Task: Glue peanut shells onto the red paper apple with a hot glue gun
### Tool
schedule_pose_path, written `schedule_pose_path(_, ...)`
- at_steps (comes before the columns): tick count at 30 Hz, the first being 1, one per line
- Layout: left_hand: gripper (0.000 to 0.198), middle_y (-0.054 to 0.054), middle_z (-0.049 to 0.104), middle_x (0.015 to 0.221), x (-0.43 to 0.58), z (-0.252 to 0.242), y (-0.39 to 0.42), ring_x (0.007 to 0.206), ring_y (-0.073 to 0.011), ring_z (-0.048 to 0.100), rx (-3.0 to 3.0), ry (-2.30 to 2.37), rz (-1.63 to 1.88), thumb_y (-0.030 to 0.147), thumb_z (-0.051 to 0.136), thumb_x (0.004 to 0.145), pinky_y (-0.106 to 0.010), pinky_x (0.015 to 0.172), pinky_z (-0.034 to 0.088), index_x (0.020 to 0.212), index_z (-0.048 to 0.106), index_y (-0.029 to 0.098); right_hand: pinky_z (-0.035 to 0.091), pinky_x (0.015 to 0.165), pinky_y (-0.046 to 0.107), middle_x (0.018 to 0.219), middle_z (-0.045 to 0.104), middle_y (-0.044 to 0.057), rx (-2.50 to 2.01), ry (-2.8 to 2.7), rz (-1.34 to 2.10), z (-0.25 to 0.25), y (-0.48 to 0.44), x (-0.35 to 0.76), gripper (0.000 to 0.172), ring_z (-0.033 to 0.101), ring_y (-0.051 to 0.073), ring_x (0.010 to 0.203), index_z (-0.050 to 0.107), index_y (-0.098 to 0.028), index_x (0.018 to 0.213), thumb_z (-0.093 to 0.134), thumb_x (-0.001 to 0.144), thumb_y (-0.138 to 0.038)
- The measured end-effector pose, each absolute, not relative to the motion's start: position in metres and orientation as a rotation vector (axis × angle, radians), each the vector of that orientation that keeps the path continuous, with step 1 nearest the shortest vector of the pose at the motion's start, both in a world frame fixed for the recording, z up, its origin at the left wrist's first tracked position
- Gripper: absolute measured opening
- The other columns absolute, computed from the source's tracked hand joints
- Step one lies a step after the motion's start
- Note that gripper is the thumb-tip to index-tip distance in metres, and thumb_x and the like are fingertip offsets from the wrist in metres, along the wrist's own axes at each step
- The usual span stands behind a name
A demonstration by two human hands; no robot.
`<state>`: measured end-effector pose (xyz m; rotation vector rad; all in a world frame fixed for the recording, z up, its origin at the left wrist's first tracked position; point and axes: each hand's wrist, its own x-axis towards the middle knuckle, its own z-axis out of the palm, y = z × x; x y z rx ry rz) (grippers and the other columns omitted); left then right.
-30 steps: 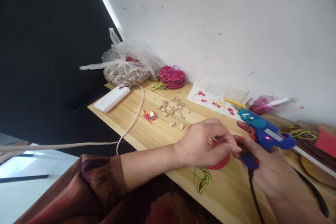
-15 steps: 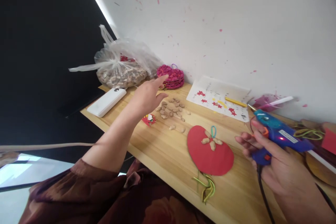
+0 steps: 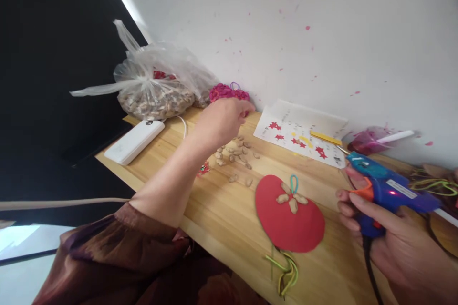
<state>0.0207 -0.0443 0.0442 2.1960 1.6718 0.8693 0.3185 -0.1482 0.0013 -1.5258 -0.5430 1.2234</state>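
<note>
- Blue glue gun (image 3: 390,188): clenched in my right hand (image 3: 404,248) over the right end of the surface (image 3: 222,209), nozzle aimed left, red lamp lit, black cord (image 3: 370,267) trailing down.
- Loose shells (image 3: 236,157): small scatter mid-surface, near the far side of the red disc but not touching it.
- Left hand (image 3: 222,121): stretched out over the scatter, fingers curled down. I cannot tell whether they pinch a shell, as the knuckles hide the tips.
- Red disc (image 3: 289,219): lying flat near the front edge, between my two hands. Three glued shells (image 3: 291,200) fan out under a teal loop (image 3: 294,182), and green-yellow strands (image 3: 286,269) sit at its near rim.
- Handling note, my judgement: take one shell only, by its edges, with the hot nozzle held off the disc and away from skin.
- Periphery: pink stack (image 3: 223,91) just behind the left hand, tied plastic bag (image 3: 157,90), white power bank (image 3: 135,141), sheet with red stars (image 3: 300,131) against the wall.
</note>
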Motion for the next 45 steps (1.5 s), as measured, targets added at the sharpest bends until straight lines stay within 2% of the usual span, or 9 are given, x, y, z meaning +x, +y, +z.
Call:
schedule_pose_path(4, 0.039, -0.006, 0.080, 0.097, 0.006, 0.017, -0.031, 0.088, -0.0240, 0.071, 2.363, 1.692, 0.407, 0.011, 0.062, 0.081, -0.030, 0.077, 0.048, 0.115, 0.077, 0.021, 0.035, 0.034, 0.021, 0.067, 0.062, 0.007, -1.553, -0.505, 1.239, 0.002, -0.144, 0.318, 0.055, 0.049, 0.014, 0.051, 0.078, -0.027, 0.089, 0.093, 0.036, -0.028)
schedule_pose_path(8, 0.033, -0.005, 0.079, 0.101, 0.002, 0.008, -0.026, 0.089, -0.0224, 0.071, 2.430, 1.612, 0.250, 0.013, 0.058, 0.083, -0.029, 0.076, 0.047, 0.107, 0.078, 0.022, 0.035, 0.033, 0.021, 0.065, 0.060, 0.004, -1.588, -0.479, 1.264, 0.000, -0.142, 0.319, 0.053, 0.048, 0.012, 0.046, 0.075, -0.027, 0.086, 0.093, 0.037, -0.030)
schedule_pose_path(12, 0.034, -0.005, 0.078, 0.104, 0.014, 0.009, -0.027, 0.092, -0.0219, 0.069, 2.429, 1.500, 0.112, 0.011, 0.059, 0.082, -0.028, 0.078, 0.047, 0.110, 0.076, 0.021, 0.035, 0.030, 0.020, 0.063, 0.061, -0.001, -1.600, -0.523, 1.265, 0.000, -0.142, 0.318, 0.061, 0.047, 0.012, 0.042, 0.072, -0.028, 0.090, 0.094, 0.034, -0.032)
schedule_pose_path(16, 0.031, -0.007, 0.075, 0.106, 0.023, 0.002, -0.025, 0.098, -0.0216, 0.067, 2.510, 1.389, 0.111, 0.008, 0.059, 0.083, -0.029, 0.085, 0.048, 0.107, 0.077, 0.019, 0.035, 0.030, 0.020, 0.060, 0.059, -0.001, -1.610, -0.520, 1.292, -0.006, -0.142, 0.319, 0.052, 0.046, 0.011, 0.042, 0.068, -0.022, 0.080, 0.095, 0.037, -0.033)
schedule_pose_path(25, 0.010, -0.008, 0.073, 0.093, 0.031, -0.015, -0.023, 0.091, -0.0241, 0.065, 2.544, 1.497, 0.250, 0.022, 0.065, 0.086, -0.032, 0.079, 0.047, 0.087, 0.074, 0.016, 0.035, 0.031, 0.020, 0.064, 0.064, 0.000, -1.545, -0.635, 1.271, -0.022, -0.146, 0.331, 0.048, 0.048, 0.012, 0.041, 0.072, -0.022, 0.091, 0.094, 0.050, -0.035)
schedule_pose_path(30, 0.027, -0.010, 0.073, 0.088, 0.024, -0.003, -0.023, 0.090, -0.0262, 0.066, 2.494, 1.652, 0.275, 0.038, 0.064, 0.091, -0.034, 0.079, 0.047, 0.080, 0.075, 0.016, 0.035, 0.031, 0.021, 0.063, 0.063, 0.000, -1.556, -0.624, 1.276, -0.024, -0.145, 0.332, 0.041, 0.047, 0.012, 0.040, 0.069, -0.022, 0.080, 0.093, 0.051, -0.036)
schedule_pose_path(35, 0.015, -0.003, 0.076, 0.088, 0.005, 0.010, -0.018, 0.081, -0.0194, 0.067, 2.335, 1.697, 0.248, 0.024, 0.064, 0.086, -0.029, 0.073, 0.045, 0.090, 0.078, 0.020, 0.035, 0.031, 0.021, 0.063, 0.062, -0.001, -1.590, -0.593, 1.271, -0.023, -0.143, 0.330, 0.043, 0.047, 0.012, 0.041, 0.069, -0.023, 0.081, 0.093, 0.049, -0.036)
schedule_pose_path(39, 0.024, -0.001, 0.078, 0.091, 0.004, 0.005, -0.017, 0.080, -0.0183, 0.068, 2.339, 1.584, 0.141, 0.019, 0.066, 0.081, -0.027, 0.072, 0.045, 0.102, 0.078, 0.023, 0.034, 0.030, 0.021, 0.061, 0.061, -0.001, -1.624, -0.585, 1.257, -0.020, -0.142, 0.325, 0.046, 0.046, 0.012, 0.040, 0.068, -0.024, 0.077, 0.095, 0.043, -0.038)
schedule_pose_path(45, 0.028, -0.004, 0.077, 0.099, 0.015, -0.003, -0.020, 0.086, -0.0193, 0.069, 2.453, 1.472, 0.083, 0.013, 0.061, 0.081, -0.027, 0.076, 0.047, 0.102, 0.078, 0.021, 0.034, 0.030, 0.020, 0.060, 0.060, -0.002, -1.649, -0.579, 1.249, -0.019, -0.142, 0.323, 0.044, 0.046, 0.011, 0.040, 0.067, -0.024, 0.076, 0.094, 0.044, -0.040)
